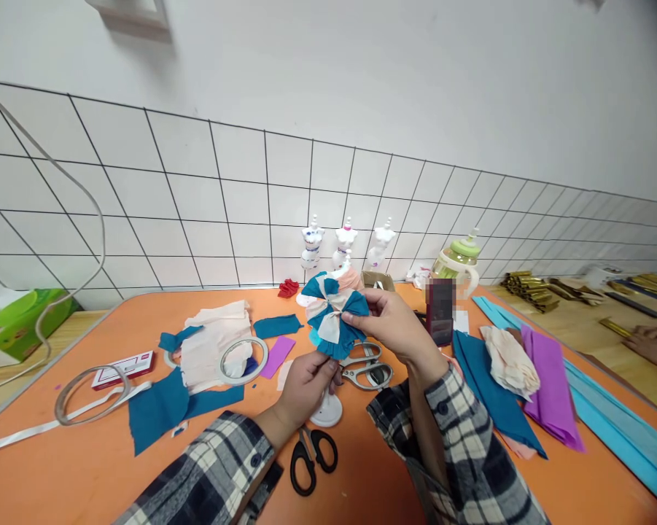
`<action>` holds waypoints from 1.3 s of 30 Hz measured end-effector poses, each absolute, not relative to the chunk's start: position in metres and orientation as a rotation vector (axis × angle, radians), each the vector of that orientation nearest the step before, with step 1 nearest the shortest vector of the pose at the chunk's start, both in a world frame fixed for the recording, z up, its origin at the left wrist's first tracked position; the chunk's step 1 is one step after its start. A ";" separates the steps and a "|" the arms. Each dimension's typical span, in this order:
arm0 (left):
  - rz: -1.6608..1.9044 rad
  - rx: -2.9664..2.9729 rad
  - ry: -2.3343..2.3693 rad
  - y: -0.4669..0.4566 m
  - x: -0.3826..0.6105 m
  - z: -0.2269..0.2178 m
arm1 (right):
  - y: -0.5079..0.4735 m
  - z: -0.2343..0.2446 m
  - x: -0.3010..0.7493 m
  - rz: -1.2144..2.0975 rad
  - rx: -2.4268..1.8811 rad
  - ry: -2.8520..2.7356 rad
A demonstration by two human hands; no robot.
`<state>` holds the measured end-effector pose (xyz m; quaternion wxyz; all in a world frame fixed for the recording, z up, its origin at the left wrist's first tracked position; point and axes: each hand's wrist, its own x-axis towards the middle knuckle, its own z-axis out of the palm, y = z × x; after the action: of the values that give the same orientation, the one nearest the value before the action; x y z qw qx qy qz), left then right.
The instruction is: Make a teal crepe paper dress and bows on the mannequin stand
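Over the middle of the table, a small white dress-form figure on a round white base (pixel 327 410) is wrapped in pleated teal and peach crepe paper (pixel 333 310). Its body is mostly hidden behind the paper. My left hand (pixel 309 386) is closed around its lower part, just above the base. From the right, my right hand (pixel 386 322) pinches the crepe paper at the front. Black-handled scissors (pixel 313 458) lie below my left hand. Grey-handled scissors (pixel 367 364) rest under my right wrist.
Three dress-forms (pixel 346 244) stand by the wall. Tape rolls (pixel 244 359), a red-white box (pixel 123 368) and crepe scraps (pixel 158 408) lie left. Folded crepe sheets (pixel 550 386), a dark upright phone-like object (pixel 440 312) and a bottle (pixel 459 259) are right. Another person's hand (pixel 653 337) shows far right.
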<state>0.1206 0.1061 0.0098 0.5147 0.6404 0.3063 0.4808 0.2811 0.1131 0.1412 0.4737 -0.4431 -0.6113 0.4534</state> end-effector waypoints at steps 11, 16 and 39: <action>1.120 1.654 0.763 0.107 0.119 0.010 | 0.106 0.147 0.284 1.130 -1.130 -1.472; 1.120 1.693 0.784 0.107 0.118 0.011 | 0.112 0.142 0.285 1.111 -1.188 -1.484; 1.113 1.729 0.805 0.107 0.118 0.014 | 0.116 0.134 0.286 0.635 -1.331 -1.455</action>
<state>0.1179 0.1068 0.0140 0.4499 0.6991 0.3257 0.4502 0.2863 0.1164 0.1341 0.5096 -0.5528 -0.6043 0.2636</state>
